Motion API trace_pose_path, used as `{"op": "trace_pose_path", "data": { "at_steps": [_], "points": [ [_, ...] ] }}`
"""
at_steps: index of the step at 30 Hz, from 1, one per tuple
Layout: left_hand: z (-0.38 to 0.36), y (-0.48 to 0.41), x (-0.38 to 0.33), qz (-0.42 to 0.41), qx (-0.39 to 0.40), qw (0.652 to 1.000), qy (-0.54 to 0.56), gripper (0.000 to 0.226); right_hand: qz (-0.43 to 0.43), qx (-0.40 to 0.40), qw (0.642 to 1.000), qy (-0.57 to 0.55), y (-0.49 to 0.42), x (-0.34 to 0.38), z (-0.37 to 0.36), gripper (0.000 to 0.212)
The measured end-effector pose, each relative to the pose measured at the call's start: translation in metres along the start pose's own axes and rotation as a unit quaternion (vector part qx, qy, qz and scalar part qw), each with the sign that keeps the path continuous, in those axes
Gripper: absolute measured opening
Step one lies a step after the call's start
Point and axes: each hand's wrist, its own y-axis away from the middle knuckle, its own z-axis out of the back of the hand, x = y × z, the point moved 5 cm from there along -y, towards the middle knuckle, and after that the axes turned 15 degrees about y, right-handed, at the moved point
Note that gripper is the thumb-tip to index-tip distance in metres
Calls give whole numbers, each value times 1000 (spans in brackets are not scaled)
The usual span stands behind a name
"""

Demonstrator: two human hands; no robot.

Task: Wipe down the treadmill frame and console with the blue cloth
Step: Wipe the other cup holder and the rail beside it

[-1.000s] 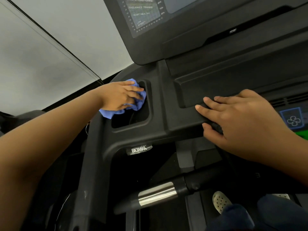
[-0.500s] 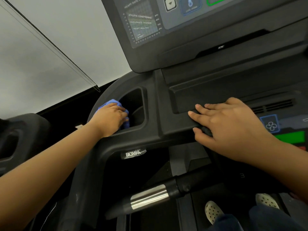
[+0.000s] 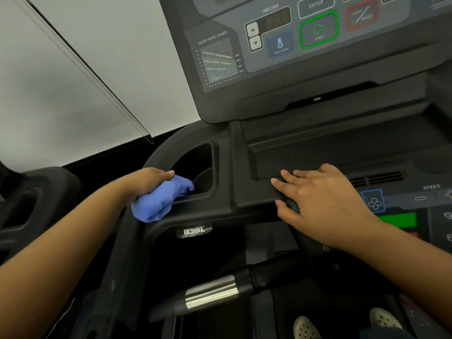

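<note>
Blue cloth [image 3: 162,200] hides fingers of left hand [image 3: 146,181]; console [image 3: 269,99] top cut off

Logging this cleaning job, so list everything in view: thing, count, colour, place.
blue cloth: one, blue, bunched at the cup holder's near edge
cup holder: one, black, left of the ledge
console: one, dark grey, top right
start button: one, green-ringed, on the console
grip sensor: one, silver, on the black handlebar below
label: one, black-and-white, under the cup holder
shoes: two, pale, bottom right
left hand: one, gripping the blue cloth
right hand: one, flat on the ledge
</note>
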Motion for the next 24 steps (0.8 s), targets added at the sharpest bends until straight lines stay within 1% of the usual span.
{"op": "trace_pose_path", "data": {
  "at_steps": [2, 4, 6, 8, 9, 10, 12, 14, 16, 18, 20, 21, 22, 23, 24],
  "points": [
    [-4, 12, 16, -24, -72, 993, 93, 34, -2, 7, 1000, -3, 1, 0, 0, 53],
    [-20, 29, 27, -67, -158, 977, 126, 32, -2, 10, 1000, -3, 1, 1, 0, 54],
    [-53, 50, 34, -96, -225, 966, 87, 31, -1, 5, 1000, -6, 1, 1, 1, 53],
    [-96, 70, 27, -151, -262, 951, 58, 42, -2, 0, 1000, -10, 1, 1, 1, 53],
    [-113, 75, 23, -189, -284, 939, 41, 49, -3, 3, 1000, -11, 1, 1, 0, 53],
    [-126, 79, 19, -210, -309, 927, 25, 54, -4, 8, 1000, -12, 0, 1, 0, 53],
    [-135, 77, 16, -206, -362, 909, 26, 58, -2, 16, 1000, -9, -1, 1, 0, 53],
    [-135, 72, 7, -212, -393, 894, 41, 55, -3, 25, 1000, 1, -1, 2, -1, 54],
    [-136, 69, -7, -259, -381, 886, 45, 54, -5, 26, 1000, 11, -2, 7, -2, 56],
    [-134, 61, -14, -306, -327, 893, 52, 52, 3, 13, 1000, -13, -6, 22, 2, 59],
    [-125, 56, -17, -330, -257, 907, 56, 57, 34, -10, 999, -39, -15, 47, 7, 63],
    [-120, 55, -17, -334, -219, 914, 75, 57, 56, -27, 997, -48, -21, 60, 13, 64],
    [-114, 57, -18, -332, -181, 918, 117, 53, 87, -31, 994, -59, -28, 73, 18, 64],
    [-108, 62, -18, -328, -148, 917, 175, 47, 123, -30, 988, -91, -35, 88, 22, 63],
    [-102, 66, -15, -325, -131, 910, 223, 44, 157, -22, 979, -126, -42, 101, 24, 64]
  ]
}}
